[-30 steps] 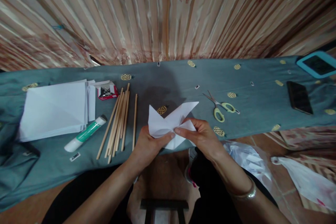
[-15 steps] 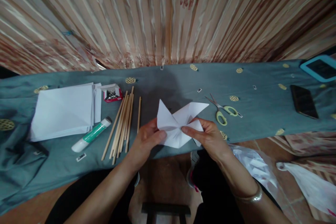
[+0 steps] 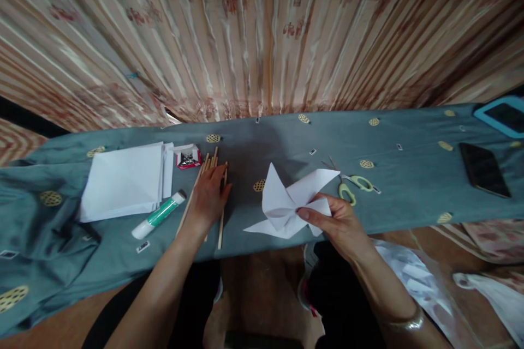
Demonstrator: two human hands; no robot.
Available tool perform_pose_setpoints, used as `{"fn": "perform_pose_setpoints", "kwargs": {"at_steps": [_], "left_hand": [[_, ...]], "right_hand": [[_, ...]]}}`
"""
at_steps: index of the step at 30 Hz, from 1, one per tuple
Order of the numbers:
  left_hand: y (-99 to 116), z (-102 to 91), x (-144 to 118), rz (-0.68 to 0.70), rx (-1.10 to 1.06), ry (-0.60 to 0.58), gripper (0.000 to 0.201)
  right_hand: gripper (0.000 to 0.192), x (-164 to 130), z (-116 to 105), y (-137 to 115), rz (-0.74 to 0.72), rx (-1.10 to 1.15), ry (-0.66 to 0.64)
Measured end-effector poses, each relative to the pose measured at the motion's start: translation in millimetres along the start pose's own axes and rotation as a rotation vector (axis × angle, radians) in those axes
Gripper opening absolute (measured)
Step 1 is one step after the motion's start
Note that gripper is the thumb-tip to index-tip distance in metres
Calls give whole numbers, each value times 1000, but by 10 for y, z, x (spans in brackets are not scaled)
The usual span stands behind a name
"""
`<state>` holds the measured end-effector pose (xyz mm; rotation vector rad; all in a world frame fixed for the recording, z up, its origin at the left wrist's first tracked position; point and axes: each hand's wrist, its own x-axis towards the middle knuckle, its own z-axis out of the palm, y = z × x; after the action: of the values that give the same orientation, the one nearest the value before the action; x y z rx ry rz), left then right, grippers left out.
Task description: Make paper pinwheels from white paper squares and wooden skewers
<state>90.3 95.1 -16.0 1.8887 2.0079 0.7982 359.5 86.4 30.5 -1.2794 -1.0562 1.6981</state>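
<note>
pinching the white folded paper pinwheel (image 3: pixel 292 203) at its centre with our right hand (image 3: pixel 338 223), pointed flaps splay outward; our open left hand (image 3: pixel 208 193) rests on the wooden sticks (image 3: pixel 221 224).

Soft, dim indoor light. The white paper (image 3: pixel 292 202) in the right hand's (image 3: pixel 339 223) grip is the brightest thing and casts a faint shadow on the surface (image 3: pixel 409 185) beyond it. No glare. Wide-angle distortion bows the surface's far edge and fans the curtain (image 3: pixel 262 32) behind; edges look smeared, slightly soft.
</note>
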Motion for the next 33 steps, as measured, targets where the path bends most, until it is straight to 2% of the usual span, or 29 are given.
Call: {"fn": "perform_pose_setpoints", "kwargs": {"at_steps": [7,9,12,14,16,18,19,22,25,28,31,33], "left_hand": [[60,-10,36,-111,-81,-39,32],[117,-21,19,-139,-164,-45,29],[276,-66,-37,-255,-508,-26,25],[413,-105,-98,-407,-892,-67,29],[547,-135,-173,-449,-1006,-107,31],[657,-141,-247,-606,-1227,-153,32],[700,-134,-280,-662,-1272,-152,32],[779,-87,-356,-762,-1333,-221,37],[818,-57,-402,-771,-1347,-291,39],[849,-79,-428,-670,-1334,-320,32],[874,-109,-443,-558,-1303,-338,23],[885,-108,-453,-524,-1306,-372,21]], "right_hand": [[27,-24,-13,35,-28,-35,-53],[28,-36,-13,35,-27,-36,-65],[28,-67,1,17,-21,-33,-105],[26,-102,22,-3,-20,-46,-152],[22,-150,55,-26,-33,-85,-199],[19,-209,99,-49,-61,-156,-227],[18,-240,123,-60,-86,-202,-234],[11,-331,187,-87,-257,-385,-205],[3,-402,221,-127,-544,-582,-118],[12,-444,221,-196,-757,-675,-162],[24,-460,205,-252,-826,-717,-234],[25,-457,195,-258,-835,-739,-211]]}}
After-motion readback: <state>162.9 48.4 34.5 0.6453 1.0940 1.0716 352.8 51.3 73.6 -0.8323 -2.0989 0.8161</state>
